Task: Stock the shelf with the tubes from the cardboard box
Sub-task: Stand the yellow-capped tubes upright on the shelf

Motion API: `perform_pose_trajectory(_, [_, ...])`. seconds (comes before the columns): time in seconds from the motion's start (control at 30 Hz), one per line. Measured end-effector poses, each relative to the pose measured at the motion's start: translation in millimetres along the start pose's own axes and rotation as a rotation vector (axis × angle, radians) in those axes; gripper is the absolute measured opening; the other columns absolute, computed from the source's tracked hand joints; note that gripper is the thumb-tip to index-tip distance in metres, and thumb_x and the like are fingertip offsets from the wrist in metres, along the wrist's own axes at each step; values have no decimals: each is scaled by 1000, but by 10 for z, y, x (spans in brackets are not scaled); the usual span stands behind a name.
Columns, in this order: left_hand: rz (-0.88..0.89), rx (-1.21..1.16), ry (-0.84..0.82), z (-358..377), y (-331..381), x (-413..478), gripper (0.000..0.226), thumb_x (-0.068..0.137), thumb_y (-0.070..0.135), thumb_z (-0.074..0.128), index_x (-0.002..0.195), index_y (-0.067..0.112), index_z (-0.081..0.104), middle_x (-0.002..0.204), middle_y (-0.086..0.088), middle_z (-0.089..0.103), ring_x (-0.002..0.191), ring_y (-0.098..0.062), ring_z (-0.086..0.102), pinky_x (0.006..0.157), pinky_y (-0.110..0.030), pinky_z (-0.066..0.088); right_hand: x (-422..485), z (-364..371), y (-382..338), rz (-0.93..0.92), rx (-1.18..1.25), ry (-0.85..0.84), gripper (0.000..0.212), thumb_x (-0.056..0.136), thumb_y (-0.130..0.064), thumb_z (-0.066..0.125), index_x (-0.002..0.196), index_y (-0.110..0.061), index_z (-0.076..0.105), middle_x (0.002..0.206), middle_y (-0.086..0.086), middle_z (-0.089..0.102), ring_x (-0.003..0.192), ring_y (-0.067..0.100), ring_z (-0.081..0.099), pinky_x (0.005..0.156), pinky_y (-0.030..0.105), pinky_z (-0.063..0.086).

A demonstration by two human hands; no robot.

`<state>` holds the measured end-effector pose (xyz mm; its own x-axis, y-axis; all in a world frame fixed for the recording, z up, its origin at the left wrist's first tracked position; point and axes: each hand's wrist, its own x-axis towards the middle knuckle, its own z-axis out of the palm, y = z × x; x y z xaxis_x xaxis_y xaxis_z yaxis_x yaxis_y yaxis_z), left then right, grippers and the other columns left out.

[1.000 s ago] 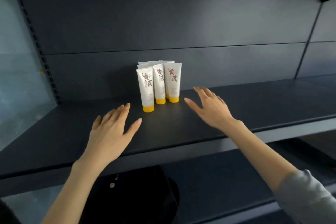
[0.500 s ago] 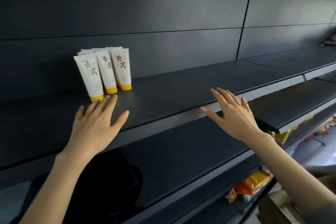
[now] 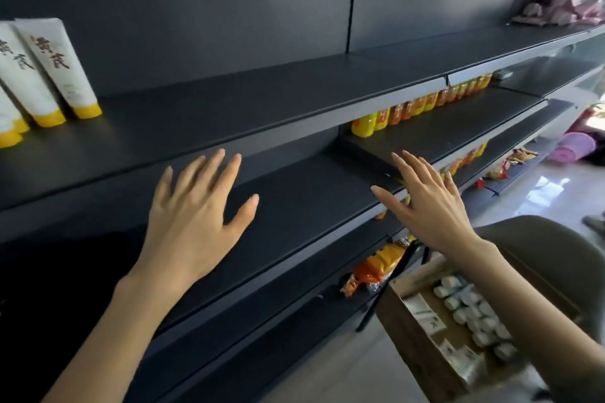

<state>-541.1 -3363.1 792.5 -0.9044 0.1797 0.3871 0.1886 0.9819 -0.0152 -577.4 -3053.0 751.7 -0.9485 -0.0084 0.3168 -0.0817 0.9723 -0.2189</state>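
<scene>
Head cam: left hand [image 3: 193, 222] and right hand [image 3: 432, 206] both empty, fingers spread flat, hanging in front of the dark shelf [image 3: 262, 101] w/ nothing gripped. Stocked tubes [image 3: 62, 69] stand cap-down up-left of the left hand, prob. so labels face out. Cardboard box [image 3: 412, 347] w/ more tubes sits below-right of the right hand, near enough for the next grab, I'd guess.

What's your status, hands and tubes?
Left hand and right hand open, empty. White yellow-capped tubes upright on dark shelf. Brown cardboard box lower right, stocked. Nothing in the way.
</scene>
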Motion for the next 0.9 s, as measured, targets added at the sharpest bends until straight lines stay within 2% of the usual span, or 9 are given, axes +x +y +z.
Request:
perform_pose_trajectory(0.2, [101, -67, -124, 494, 680, 70, 74, 88, 58, 17, 143, 15, 40, 147, -9, 43, 134, -28, 42, 111, -53, 26, -368, 149, 691, 130, -22, -74, 85, 81, -75, 18, 151, -28, 13, 159, -3, 15, 147, 18, 9, 117, 53, 10])
perform_pose_trajectory(0.47, [211, -45, -294, 1293, 1057, 386, 82, 85, 64, 1, 150, 18, 22, 156, -7, 26, 143, -26, 26, 115, -51, 14, -884, 564, 1312, 375, -18, -190, 85, 80, -74, 18, 151, -27, 16, 158, -2, 17, 147, 20, 10, 117, 54, 8])
perform_pose_trajectory(0.63, [302, -37, -378, 1849, 1266, 696, 73, 93, 63, 10, 151, 19, 19, 157, -7, 22, 144, -26, 22, 115, -52, 11, -1134, 861, 1554, 574, -50, -229, 89, 76, -76, 12, 150, -27, 19, 158, -2, 19, 146, 19, 12, 115, 52, 10])
perform_pose_trajectory(0.73, [377, -41, -467, 2168, 1471, 834, 71, 92, 59, 16, 152, 20, 12, 159, -5, 16, 145, -25, 17, 116, -51, 9, -1344, 1054, 1644, 680, -62, -276, 85, 79, -75, 15, 150, -28, 18, 158, -2, 18, 146, 19, 12, 116, 51, 12])
perform_pose_trajectory(0.9, [522, -65, -557, 2584, 1793, 990, 71, 92, 60, 12, 152, 22, 7, 160, -3, 12, 146, -23, 13, 116, -49, 5, -1635, 1385, 1728, 886, 0, -327, 84, 80, -73, 19, 150, -28, 18, 158, -2, 19, 146, 19, 14, 116, 49, 13])
